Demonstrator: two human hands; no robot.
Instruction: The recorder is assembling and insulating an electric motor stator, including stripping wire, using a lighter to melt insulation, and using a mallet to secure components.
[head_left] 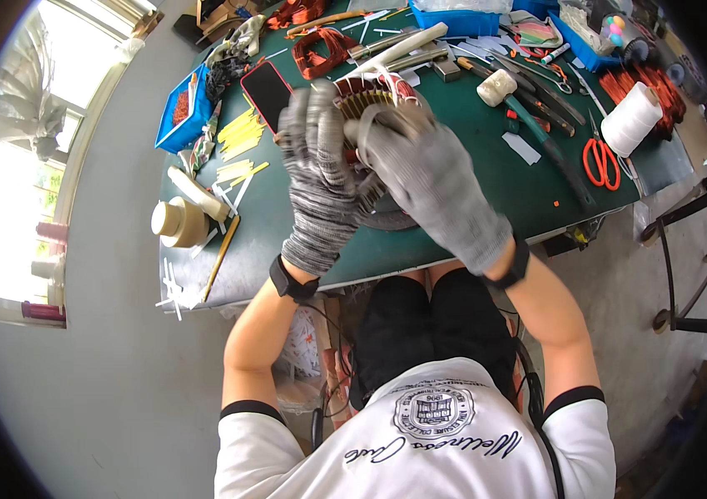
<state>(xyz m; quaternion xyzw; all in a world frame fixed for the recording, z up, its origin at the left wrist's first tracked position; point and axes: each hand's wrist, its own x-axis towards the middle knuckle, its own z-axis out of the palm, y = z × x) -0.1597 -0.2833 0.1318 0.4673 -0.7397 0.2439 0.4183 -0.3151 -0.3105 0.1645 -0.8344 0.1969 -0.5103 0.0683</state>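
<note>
On the green tabletop before me stands a motor stator (366, 98), a ring with slots and copper windings, with white cord on its far right rim. Both my hands wear grey knit gloves. My left hand (317, 158) lies along the stator's left side, its fingers stretched upward and slightly blurred. Over the stator's near right part is my right hand (424, 162), fingers bent inward and pressed together; what they pinch, if anything, is hidden. The two hands cover most of the near side of the ring.
Left of the stator lie a phone (267, 93), yellow strips (241, 133), a blue bin (185, 108) and a tape roll (180, 222). Copper coils (322, 53) sit beyond. To the right are a mallet (499, 87), orange-handled scissors (601, 163) and a white thread spool (632, 119).
</note>
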